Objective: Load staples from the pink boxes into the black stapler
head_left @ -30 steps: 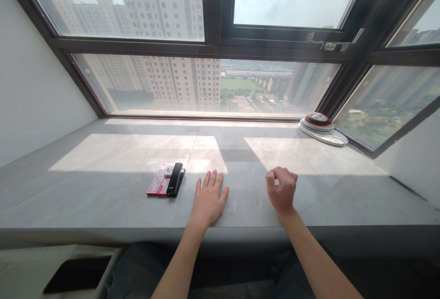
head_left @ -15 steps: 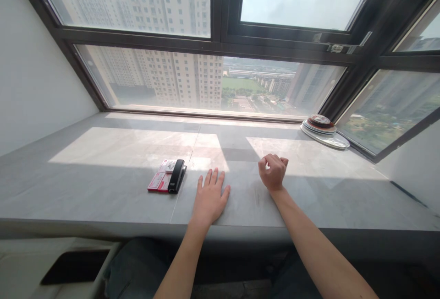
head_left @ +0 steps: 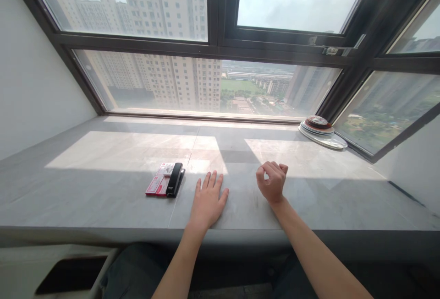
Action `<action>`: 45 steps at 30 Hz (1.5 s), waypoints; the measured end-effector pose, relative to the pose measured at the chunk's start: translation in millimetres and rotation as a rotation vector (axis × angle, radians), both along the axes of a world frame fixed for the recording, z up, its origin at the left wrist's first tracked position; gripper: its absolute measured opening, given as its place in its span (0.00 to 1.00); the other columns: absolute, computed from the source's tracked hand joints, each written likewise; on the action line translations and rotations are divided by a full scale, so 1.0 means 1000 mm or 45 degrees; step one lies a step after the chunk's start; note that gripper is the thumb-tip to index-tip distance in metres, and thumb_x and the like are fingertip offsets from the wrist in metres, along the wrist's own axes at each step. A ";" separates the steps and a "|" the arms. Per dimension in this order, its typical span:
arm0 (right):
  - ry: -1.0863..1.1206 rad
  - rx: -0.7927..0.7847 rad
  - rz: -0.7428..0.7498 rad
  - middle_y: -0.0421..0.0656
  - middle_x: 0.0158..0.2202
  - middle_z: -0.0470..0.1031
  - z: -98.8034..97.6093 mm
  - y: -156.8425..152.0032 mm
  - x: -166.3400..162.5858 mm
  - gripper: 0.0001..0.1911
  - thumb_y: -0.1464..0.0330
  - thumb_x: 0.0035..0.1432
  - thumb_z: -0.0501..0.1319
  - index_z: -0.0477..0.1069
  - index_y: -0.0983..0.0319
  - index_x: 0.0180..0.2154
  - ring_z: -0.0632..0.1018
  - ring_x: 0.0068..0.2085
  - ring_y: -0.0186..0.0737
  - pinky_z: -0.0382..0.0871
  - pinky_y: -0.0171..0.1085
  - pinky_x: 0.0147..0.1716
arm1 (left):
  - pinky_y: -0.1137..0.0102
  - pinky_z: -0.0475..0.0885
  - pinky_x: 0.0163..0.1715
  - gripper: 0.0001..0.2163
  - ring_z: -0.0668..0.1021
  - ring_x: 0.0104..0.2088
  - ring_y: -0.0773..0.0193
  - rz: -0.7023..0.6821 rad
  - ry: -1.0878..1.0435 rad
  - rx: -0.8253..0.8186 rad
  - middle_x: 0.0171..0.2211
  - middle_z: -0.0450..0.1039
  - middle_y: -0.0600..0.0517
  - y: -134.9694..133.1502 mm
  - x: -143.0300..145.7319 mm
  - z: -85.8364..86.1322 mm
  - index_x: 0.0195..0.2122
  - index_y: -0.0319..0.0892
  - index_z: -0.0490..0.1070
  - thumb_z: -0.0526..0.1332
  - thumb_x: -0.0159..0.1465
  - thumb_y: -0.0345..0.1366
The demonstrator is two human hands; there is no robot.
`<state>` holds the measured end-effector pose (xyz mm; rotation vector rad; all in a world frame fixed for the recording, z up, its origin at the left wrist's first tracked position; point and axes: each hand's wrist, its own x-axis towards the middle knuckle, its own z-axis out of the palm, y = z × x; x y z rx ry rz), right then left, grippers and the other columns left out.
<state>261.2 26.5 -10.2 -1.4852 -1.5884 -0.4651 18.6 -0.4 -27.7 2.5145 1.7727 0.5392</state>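
Observation:
My left hand point(head_left: 209, 200) lies flat on the grey windowsill point(head_left: 113, 207), palm down and fingers spread, with nothing in it. To its left is a black stapler point(head_left: 174, 180), leaning on several small red-and-white boxes point(head_left: 156, 183); the hand does not touch them. My right hand point(head_left: 272, 182) is closed into a loose fist over the sill, on the right of the left hand. A small gap shows between its curled forefinger and thumb, and I see no object in it.
A stack of round plates or lids point(head_left: 318, 129) stands in the far right corner by the window frame point(head_left: 261, 58). A white wall point(head_left: 41, 84) bounds the sill on the left. Below the front edge, a white item with a dark opening point(head_left: 72, 274) stands at lower left.
The whole view has shifted slightly, with the sill and stapler a little lower in the picture. Both hands keep nearly the same pose and place; the right fist has turned very slightly.

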 end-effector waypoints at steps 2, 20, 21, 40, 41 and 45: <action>0.065 0.005 -0.003 0.39 0.22 0.65 -0.003 -0.025 -0.005 0.16 0.69 0.63 0.51 0.57 0.59 0.22 0.68 0.30 0.39 0.53 0.46 0.47 | 0.49 0.46 0.70 0.26 0.49 0.73 0.54 0.004 -0.008 -0.001 0.73 0.47 0.53 0.000 0.000 -0.001 0.71 0.53 0.54 0.43 0.74 0.50; 0.042 -0.050 0.019 0.41 0.25 0.70 0.007 0.073 -0.060 0.15 0.69 0.63 0.51 0.64 0.60 0.23 0.70 0.33 0.40 0.52 0.44 0.46 | 0.47 0.46 0.70 0.26 0.51 0.73 0.52 0.023 -0.027 0.046 0.73 0.50 0.52 -0.001 -0.001 -0.001 0.71 0.53 0.54 0.43 0.73 0.51; 0.055 -0.053 0.011 0.41 0.25 0.70 0.009 0.075 -0.059 0.16 0.69 0.64 0.51 0.64 0.60 0.23 0.70 0.33 0.40 0.52 0.44 0.46 | 0.47 0.46 0.70 0.26 0.51 0.73 0.52 0.023 -0.025 0.044 0.73 0.50 0.52 -0.002 -0.001 0.000 0.71 0.53 0.54 0.43 0.73 0.51; 0.230 -0.025 -0.029 0.39 0.23 0.64 -0.005 -0.030 -0.031 0.17 0.68 0.66 0.50 0.59 0.59 0.22 0.67 0.29 0.39 0.54 0.44 0.46 | 0.49 0.45 0.70 0.26 0.50 0.73 0.53 0.006 -0.015 0.011 0.73 0.47 0.51 -0.004 -0.001 -0.001 0.70 0.51 0.54 0.43 0.74 0.50; 0.236 -0.022 -0.031 0.38 0.22 0.64 -0.004 -0.019 -0.034 0.17 0.68 0.65 0.50 0.59 0.59 0.22 0.67 0.29 0.39 0.54 0.44 0.46 | 0.49 0.45 0.70 0.26 0.50 0.73 0.52 0.004 -0.017 0.014 0.73 0.47 0.51 -0.004 -0.001 -0.001 0.70 0.51 0.54 0.43 0.74 0.50; 0.518 -0.068 0.135 0.38 0.22 0.62 -0.003 0.039 -0.054 0.16 0.67 0.60 0.55 0.60 0.59 0.20 0.66 0.31 0.39 0.55 0.43 0.46 | 0.48 0.44 0.70 0.26 0.50 0.73 0.52 0.012 -0.030 0.020 0.73 0.48 0.51 -0.003 -0.001 -0.002 0.70 0.51 0.54 0.44 0.74 0.50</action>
